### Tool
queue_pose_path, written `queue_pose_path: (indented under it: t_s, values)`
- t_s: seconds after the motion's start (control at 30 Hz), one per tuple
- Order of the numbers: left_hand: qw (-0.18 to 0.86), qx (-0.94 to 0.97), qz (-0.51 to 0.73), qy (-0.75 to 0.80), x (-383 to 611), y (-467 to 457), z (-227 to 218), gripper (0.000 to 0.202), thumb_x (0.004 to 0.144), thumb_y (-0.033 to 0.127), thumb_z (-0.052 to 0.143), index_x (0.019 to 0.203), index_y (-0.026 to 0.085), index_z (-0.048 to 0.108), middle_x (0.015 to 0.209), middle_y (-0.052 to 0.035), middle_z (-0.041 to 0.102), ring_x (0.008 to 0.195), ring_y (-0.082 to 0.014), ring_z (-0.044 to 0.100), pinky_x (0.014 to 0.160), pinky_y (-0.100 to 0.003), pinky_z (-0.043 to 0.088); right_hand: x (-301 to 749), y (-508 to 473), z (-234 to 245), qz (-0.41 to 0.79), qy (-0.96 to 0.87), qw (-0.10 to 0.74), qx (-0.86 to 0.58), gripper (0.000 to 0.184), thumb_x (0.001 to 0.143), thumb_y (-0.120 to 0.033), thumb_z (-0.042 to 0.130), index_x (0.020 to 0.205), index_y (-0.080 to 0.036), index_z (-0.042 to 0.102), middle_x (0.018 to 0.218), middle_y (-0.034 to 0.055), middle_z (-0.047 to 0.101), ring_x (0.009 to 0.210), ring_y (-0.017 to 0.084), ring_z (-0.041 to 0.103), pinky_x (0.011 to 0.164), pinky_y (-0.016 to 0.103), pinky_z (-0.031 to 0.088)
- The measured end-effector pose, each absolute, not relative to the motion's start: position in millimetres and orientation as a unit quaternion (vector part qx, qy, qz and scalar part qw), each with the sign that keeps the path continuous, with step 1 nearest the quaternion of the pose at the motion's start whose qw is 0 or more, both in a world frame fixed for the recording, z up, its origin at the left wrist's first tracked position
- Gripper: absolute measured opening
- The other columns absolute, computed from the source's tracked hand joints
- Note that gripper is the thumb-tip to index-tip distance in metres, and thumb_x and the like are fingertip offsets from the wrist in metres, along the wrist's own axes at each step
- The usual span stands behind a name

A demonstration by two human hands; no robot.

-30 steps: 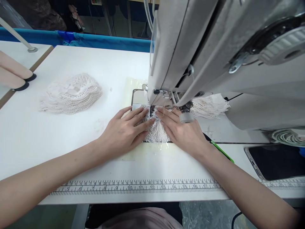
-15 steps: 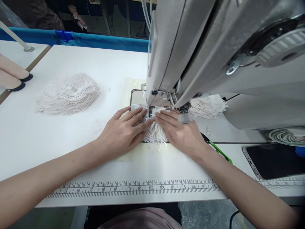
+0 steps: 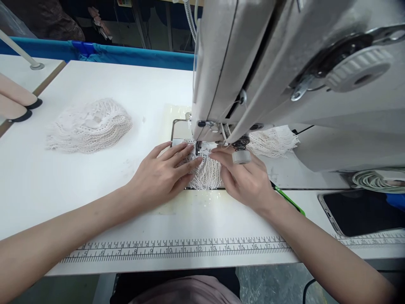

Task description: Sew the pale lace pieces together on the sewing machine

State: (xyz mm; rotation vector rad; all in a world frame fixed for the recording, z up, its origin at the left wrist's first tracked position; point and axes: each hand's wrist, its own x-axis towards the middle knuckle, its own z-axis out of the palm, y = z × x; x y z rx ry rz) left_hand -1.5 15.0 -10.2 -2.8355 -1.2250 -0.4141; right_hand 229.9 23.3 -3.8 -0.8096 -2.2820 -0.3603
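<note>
Left of the presser foot (image 3: pixel 198 148), my left hand (image 3: pixel 163 171) spreads flat on lace (image 3: pixel 207 174); rightward, my right hand (image 3: pixel 248 180) curls half-closed (I can't tell its grip).

Lit brightly across the white counter (image 3: pixel 152 88); edged behind with blue cloth (image 3: pixel 142 57); backed farther off by dim floor (image 3: pixel 159 36) and furniture legs (image 3: pixel 169 30).

Lace pc. (image 3: pixel 208 174), white & openwork, lies mostly flat at the presser foot (image 3: pixel 198 147), its wavy strands running from close by the foot toward the viewer's side. A plainer white strip shows just R of the foot; the section to its L is partly hidden.
</note>
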Motion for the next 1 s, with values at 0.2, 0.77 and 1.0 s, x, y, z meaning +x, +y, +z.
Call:
queue_pose_path:
  t_s: [0.2, 0.77, 1.0]
  values:
    - [0.013, -0.909, -0.138, -0.392, -1.2, 15.1, -10.3, 0.040, 0.099, 0.032, 0.043, 0.137, 0.025, 0.054, 0.146, -0.0099, 0.050, 0.137, -0.0269, 0.046, 0.112, -0.051, 0.037, 228.3, 22.2, -4.0, -0.159, -0.872, 0.340, -0.314, 0.027, 0.085, 0.003, 0.050, 0.098, -0.017, 0.063, 0.078, 0.0037, 0.071, 0.067, 0.015, 0.057, 0.066, 0.027, 0.050]
    - [0.091, -0.928, -0.203, -0.299, -6.4, 15.8, -5.1, 0.035, 0.095, 0.040, 0.055, 0.121, 0.018, 0.063, 0.125, -0.0092, 0.068, 0.120, -0.0255, 0.061, 0.105, -0.048, 0.046, 231.8, 19.7, -1.9, -0.106, -0.913, 0.270, -0.287, 0.019, 0.091, -0.014, 0.051, 0.104, -0.016, 0.064, 0.088, 0.0044, 0.073, 0.073, 0.015, 0.062, 0.067, 0.031, 0.048]
    - [0.143, -0.940, -0.234, -0.202, -8.9, 16.7, -4.9, 0.017, 0.090, 0.016, 0.061, 0.105, 0.008, 0.064, 0.103, -0.0102, 0.074, 0.094, -0.0225, 0.071, 0.086, -0.037, 0.057, 230.7, 17.2, -5.6, -0.037, -0.937, 0.204, -0.282, 0.055, 0.091, -0.058, 0.053, 0.117, -0.011, 0.060, 0.112, 0.0140, 0.069, 0.098, 0.026, 0.063, 0.076, 0.038, 0.050]
